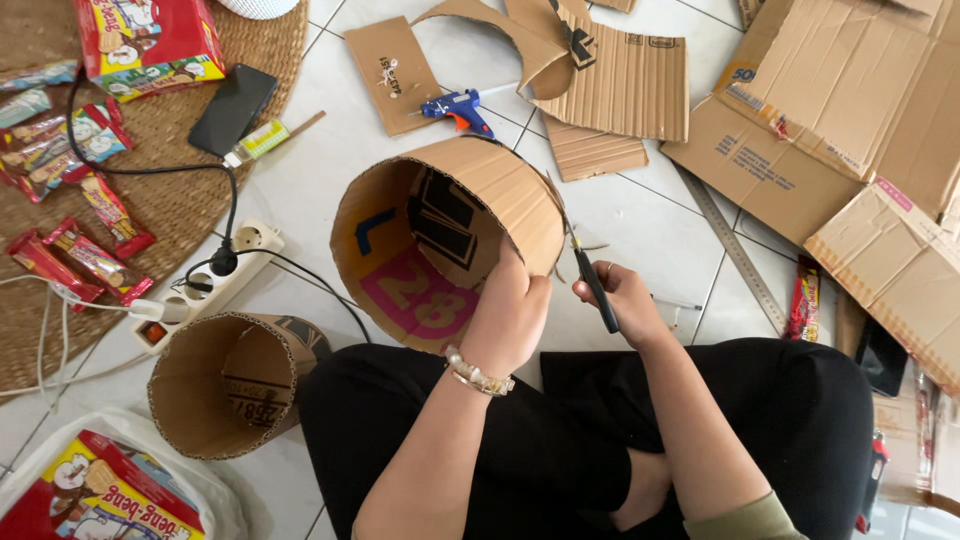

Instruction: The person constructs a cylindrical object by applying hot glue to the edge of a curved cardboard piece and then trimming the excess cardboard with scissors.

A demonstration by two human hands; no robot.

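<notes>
A: Entry, head view. Where is the large cardboard cylinder (pixel 450 240)?

B: On the tiled floor (pixel 310 190) just in front of the person's crossed legs, lying tipped on its side. Its long axis runs from lower left to upper right; the open mouth faces lower left and up toward the camera, so the printed inner wall shows (pink and black patches, not transcribed).

A: Left hand (pixel 505 320)?

B: Curled closed over the near rim of the cylinder, fingers inside, thumb side outside, gripping the wall. A beaded bracelet (pixel 478 375) sits at the wrist.

A: Right hand (pixel 625 300)?

B: Closed around a thin dark tool (pixel 596 290), probably a craft knife; the blade end is too small to confirm. The tool points up and slightly left, its tip just beside the cylinder's right edge.

A: Surroundings?

B: A smaller cardboard cylinder (pixel 235 385) lies on the floor to the left, mouth facing the camera. A blue glue gun (pixel 458 108) rests beyond the large one, near corrugated offcuts (pixel 615 85). A white power strip (pixel 210 285) with a black plug lies left, by a woven mat (pixel 180 190) carrying a phone (pixel 232 108) and snack packets. A metal ruler (pixel 735 255) lies to the right.
</notes>
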